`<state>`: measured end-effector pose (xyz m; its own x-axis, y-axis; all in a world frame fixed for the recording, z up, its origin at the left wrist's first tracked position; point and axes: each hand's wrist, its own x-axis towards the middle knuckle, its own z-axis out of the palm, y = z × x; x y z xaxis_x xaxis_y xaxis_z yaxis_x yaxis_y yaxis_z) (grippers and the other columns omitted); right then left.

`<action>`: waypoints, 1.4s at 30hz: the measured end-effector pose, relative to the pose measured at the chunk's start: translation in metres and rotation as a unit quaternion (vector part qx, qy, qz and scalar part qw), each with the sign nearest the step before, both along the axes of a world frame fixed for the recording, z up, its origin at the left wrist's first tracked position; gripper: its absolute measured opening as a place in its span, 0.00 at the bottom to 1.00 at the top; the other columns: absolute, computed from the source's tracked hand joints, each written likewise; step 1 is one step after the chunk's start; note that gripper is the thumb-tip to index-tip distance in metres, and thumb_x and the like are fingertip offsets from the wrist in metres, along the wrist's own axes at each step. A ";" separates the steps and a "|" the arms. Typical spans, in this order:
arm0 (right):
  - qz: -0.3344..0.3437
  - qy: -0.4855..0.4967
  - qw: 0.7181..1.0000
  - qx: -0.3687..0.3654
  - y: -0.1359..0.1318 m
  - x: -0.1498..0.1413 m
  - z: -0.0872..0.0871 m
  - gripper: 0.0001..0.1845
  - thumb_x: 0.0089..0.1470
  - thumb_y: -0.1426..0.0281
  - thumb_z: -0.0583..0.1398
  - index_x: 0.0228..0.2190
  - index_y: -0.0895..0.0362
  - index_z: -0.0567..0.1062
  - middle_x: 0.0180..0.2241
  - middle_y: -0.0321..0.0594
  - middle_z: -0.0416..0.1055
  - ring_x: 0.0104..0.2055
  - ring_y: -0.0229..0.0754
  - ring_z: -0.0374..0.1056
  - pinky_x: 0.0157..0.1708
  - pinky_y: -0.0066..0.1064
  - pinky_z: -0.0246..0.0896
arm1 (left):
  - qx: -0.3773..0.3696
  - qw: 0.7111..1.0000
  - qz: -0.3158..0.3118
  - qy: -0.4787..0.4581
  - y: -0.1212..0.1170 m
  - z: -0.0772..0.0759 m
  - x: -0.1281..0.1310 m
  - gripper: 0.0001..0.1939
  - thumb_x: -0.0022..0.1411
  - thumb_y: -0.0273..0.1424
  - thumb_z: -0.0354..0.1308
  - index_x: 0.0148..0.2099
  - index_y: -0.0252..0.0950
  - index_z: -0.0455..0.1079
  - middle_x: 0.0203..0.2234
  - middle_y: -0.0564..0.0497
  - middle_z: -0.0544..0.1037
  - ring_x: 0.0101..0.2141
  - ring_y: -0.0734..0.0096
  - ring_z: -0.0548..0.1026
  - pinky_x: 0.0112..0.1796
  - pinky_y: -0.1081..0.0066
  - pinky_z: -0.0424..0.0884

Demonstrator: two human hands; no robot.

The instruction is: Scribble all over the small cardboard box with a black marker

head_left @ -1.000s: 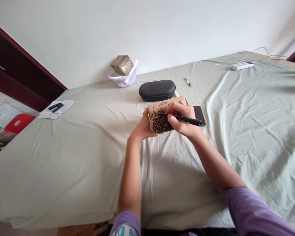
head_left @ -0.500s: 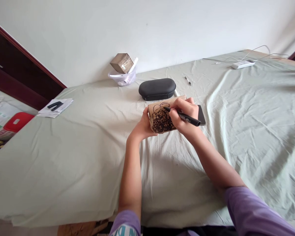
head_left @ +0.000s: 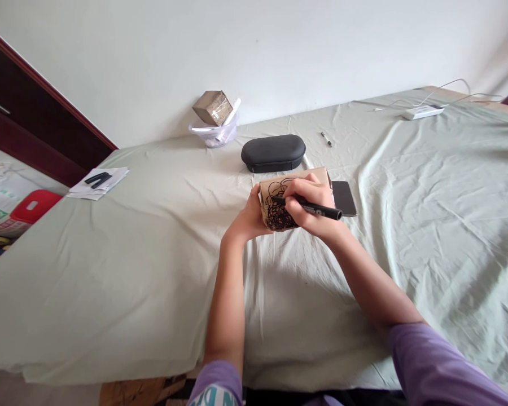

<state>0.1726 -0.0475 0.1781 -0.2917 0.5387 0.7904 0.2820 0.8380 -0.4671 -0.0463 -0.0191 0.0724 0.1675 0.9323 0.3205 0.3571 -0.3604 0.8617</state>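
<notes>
My left hand [head_left: 254,217] grips the left end of a brown cardboard box [head_left: 319,176], its thumb along the edge and the other fingers hidden behind. Dark looping scribbles cover much of the box's left part, densest toward the bottom. In my right hand [head_left: 311,206] is a black marker [head_left: 322,211], pinched between thumb and fingers. The marker's tip touches the scribbled side, and its back end points right. Partly hidden behind the box's right end lies a flat black phone-like slab [head_left: 344,198]. A black zip case [head_left: 273,153] rests just beyond the box.
A lilac bowl [head_left: 215,135] with papers and another cardboard box [head_left: 213,107] stands by the wall. A pen [head_left: 326,139] and a white power strip [head_left: 423,112] lie farther right. At left are papers [head_left: 97,189] bearing a black stapler-like object [head_left: 98,179]. Wrinkled pale green cloth [head_left: 152,270] covers the table.
The marker tip has moved left and down over the scribbles, my right hand shifting with it. My left hand keeps its hold on the box. The whole view has shifted slightly.
</notes>
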 end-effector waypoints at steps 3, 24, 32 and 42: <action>-0.065 0.075 0.995 -0.018 -0.001 0.002 0.001 0.08 0.55 0.74 0.58 0.26 0.52 0.68 0.24 0.31 0.70 0.28 0.40 0.62 0.38 0.40 0.58 | -0.021 0.998 -0.022 0.049 -0.003 0.008 0.002 0.81 0.38 0.33 0.87 0.83 0.42 0.38 0.74 0.30 0.61 0.64 0.20 0.72 0.60 0.34 0.77; -0.155 0.218 0.952 -0.149 0.067 0.048 -0.031 0.15 0.69 0.56 0.63 0.35 0.52 0.77 0.25 0.32 0.73 0.25 0.35 0.65 0.29 0.30 0.59 | -0.082 0.995 0.058 0.011 -0.003 0.020 -0.063 0.72 0.51 0.38 0.81 0.83 0.46 0.35 0.78 0.35 0.57 0.75 0.41 0.63 0.75 0.44 0.59; -0.152 -0.174 0.950 -0.212 0.101 0.039 -0.123 0.24 0.52 0.80 0.63 0.52 0.59 0.81 0.44 0.52 0.83 0.46 0.55 0.70 0.55 0.46 0.65 | -0.104 0.992 0.071 0.026 -0.010 0.024 -0.079 0.75 0.49 0.38 0.81 0.83 0.45 0.32 0.79 0.33 0.52 0.77 0.39 0.58 0.77 0.41 0.54; -0.152 -0.001 0.980 -0.132 0.080 0.023 -0.081 0.21 0.66 0.73 0.55 0.59 0.52 0.67 0.51 0.48 0.76 0.47 0.48 0.74 0.51 0.44 0.73 | 0.359 0.897 0.255 0.047 -0.041 0.086 -0.040 0.24 0.69 0.38 0.68 0.63 0.39 0.73 0.48 0.45 0.76 0.47 0.61 0.77 0.53 0.60 0.75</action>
